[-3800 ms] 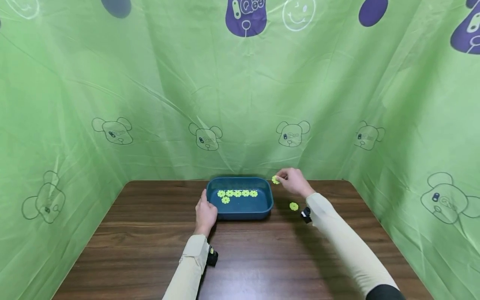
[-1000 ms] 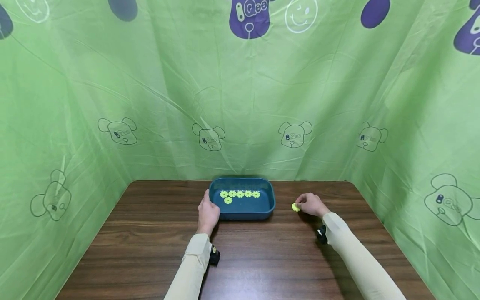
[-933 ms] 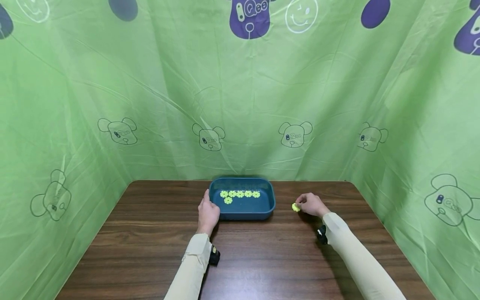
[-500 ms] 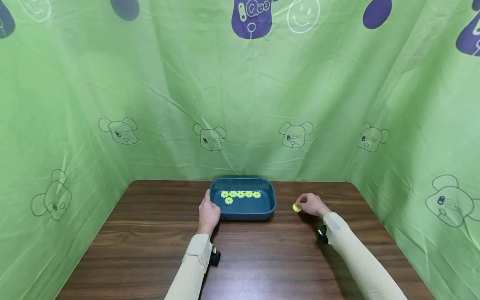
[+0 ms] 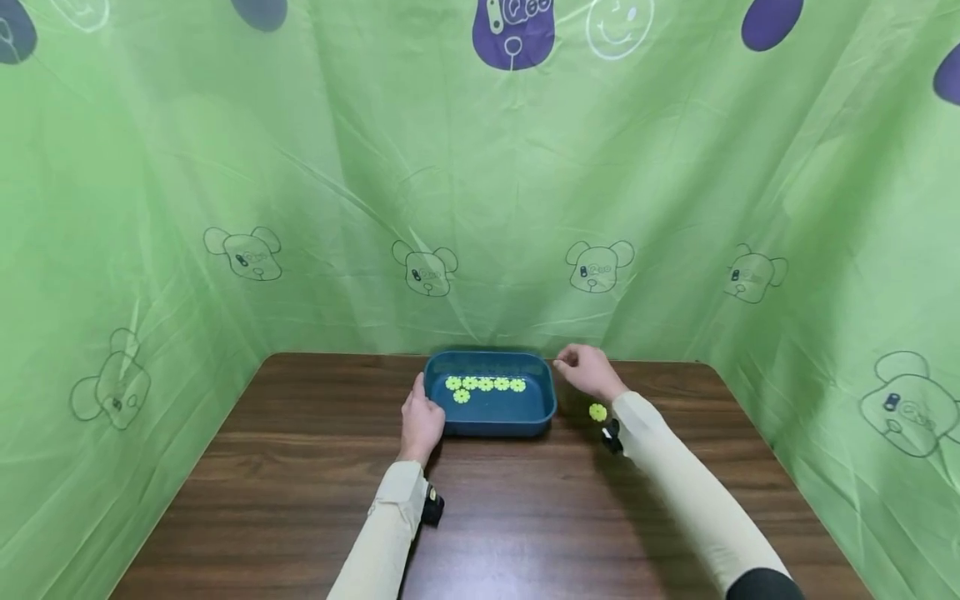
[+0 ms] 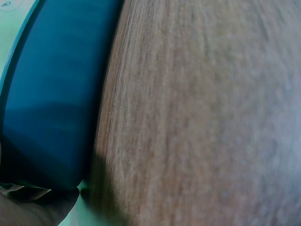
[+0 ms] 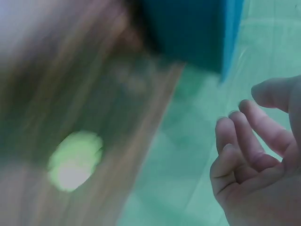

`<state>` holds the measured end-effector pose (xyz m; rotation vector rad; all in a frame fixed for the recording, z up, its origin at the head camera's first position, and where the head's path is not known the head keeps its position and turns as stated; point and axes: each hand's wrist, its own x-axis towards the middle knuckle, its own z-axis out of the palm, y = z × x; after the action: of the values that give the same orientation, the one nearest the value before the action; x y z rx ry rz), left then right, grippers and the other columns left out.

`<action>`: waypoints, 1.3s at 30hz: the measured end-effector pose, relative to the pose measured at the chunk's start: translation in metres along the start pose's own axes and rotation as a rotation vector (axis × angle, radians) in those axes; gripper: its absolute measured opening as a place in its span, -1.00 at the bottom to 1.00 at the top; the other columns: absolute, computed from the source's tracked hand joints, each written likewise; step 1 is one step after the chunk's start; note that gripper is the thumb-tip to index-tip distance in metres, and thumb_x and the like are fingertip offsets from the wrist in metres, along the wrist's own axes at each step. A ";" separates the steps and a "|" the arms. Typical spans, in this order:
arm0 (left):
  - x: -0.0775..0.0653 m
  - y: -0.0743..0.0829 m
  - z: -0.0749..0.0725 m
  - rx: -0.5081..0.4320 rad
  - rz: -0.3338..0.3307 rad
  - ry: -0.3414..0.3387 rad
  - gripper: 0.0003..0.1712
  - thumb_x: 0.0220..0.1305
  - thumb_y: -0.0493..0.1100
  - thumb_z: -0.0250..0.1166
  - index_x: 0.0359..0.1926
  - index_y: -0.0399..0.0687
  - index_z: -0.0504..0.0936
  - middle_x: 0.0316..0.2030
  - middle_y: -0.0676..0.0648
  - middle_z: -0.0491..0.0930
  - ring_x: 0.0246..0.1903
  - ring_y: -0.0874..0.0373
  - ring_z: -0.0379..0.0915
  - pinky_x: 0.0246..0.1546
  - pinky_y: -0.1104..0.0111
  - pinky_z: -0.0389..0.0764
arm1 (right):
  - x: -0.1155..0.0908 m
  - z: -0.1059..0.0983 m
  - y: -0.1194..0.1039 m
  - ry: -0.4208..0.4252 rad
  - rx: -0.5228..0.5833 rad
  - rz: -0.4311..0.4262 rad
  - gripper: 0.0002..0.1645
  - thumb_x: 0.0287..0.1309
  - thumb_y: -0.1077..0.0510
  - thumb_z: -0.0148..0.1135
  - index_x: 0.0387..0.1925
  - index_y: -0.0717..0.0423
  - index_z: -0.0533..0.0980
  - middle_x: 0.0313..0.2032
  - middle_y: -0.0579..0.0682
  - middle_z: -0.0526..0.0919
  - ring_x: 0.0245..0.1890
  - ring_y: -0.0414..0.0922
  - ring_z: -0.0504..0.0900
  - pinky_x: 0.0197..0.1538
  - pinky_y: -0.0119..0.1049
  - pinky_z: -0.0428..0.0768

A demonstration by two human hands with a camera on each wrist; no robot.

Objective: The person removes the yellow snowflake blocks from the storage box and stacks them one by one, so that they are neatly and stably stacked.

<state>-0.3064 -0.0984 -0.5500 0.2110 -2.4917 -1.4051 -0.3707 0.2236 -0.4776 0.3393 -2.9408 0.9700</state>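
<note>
The right hand's fingers (image 7: 263, 124) have let go of the yellow flower (image 5: 597, 412) and hang loosely parted, empty; it lies behind them on the worktop (image 5: 495, 517), outside the tray (image 5: 491, 429) just beside them. The left hand (image 5: 423, 422) grips the tray.

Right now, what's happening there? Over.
Left hand touching blue tray. Right hand empty, beside it. Six flower pieces inside, one on table. Nothing blocking in view.

The left hand (image 5: 422, 421) grips a tray (image 5: 512, 408) (yellow-green flowers (image 5: 486, 384) inside)
</note>
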 end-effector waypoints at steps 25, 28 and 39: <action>-0.004 0.001 -0.003 0.050 0.004 0.000 -0.29 0.37 -0.34 -0.02 0.54 -0.22 0.18 0.29 -0.42 0.44 0.20 -0.28 0.50 0.20 -0.09 0.53 | 0.040 0.130 -0.105 -0.314 -0.059 -0.036 -0.65 0.22 0.07 0.42 0.02 0.07 0.63 0.02 0.05 0.69 -0.06 -0.03 0.66 0.03 -0.08 0.63; -0.005 0.000 -0.003 0.053 -0.004 -0.004 -0.28 0.37 -0.33 -0.04 0.55 -0.20 0.17 0.29 -0.40 0.45 0.18 -0.27 0.51 0.19 -0.09 0.53 | 0.040 0.138 -0.104 -0.313 -0.073 -0.025 -0.67 0.22 0.05 0.42 -0.01 0.04 0.63 0.04 0.05 0.68 -0.04 -0.01 0.65 0.03 -0.08 0.63; -0.003 -0.003 -0.001 0.041 0.005 0.003 -0.27 0.34 -0.33 -0.05 0.55 -0.20 0.18 0.21 -0.39 0.50 0.09 -0.23 0.55 0.15 -0.09 0.55 | 0.043 0.148 -0.109 -0.296 -0.152 -0.006 -0.73 0.17 0.03 0.45 -0.12 -0.01 0.64 0.00 0.03 0.69 -0.05 0.00 0.65 -0.04 -0.10 0.64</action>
<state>-0.3028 -0.1001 -0.5528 0.2151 -2.5183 -1.3513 -0.3829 0.0426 -0.5291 0.5265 -3.2496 0.7463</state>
